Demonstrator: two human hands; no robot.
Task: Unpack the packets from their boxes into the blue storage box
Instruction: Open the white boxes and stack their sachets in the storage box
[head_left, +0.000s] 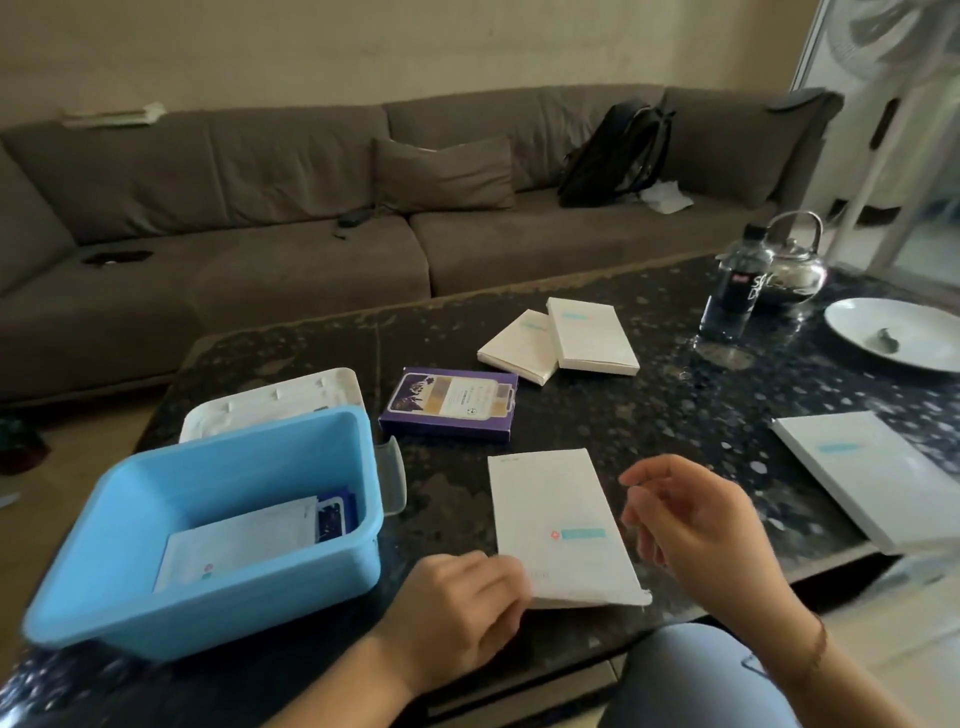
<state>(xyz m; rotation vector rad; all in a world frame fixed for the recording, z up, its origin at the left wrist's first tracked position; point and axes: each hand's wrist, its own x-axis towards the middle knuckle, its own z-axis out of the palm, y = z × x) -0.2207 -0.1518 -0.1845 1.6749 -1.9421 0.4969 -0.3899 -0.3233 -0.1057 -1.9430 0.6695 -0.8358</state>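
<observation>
A white box (556, 514) lies flat near the table's front edge. My left hand (467, 597) grips its near left corner. My right hand (696, 525) hovers just right of it, fingers loosely curled and holding nothing. The blue storage box (130, 587) stands at the front left, holding a white packet (234, 545) and a dark blue packet (332, 514). A purple box (452, 402) lies behind the white one. Two more white boxes (566, 338) lie farther back, and another white box (872, 473) lies at the right edge.
A white lid (270, 400) lies behind the blue box. A water bottle (732, 283), a steel kettle (795, 260) and a white plate (893, 332) stand at the table's far right. A grey sofa (311, 208) with a black backpack (618, 150) runs behind the table.
</observation>
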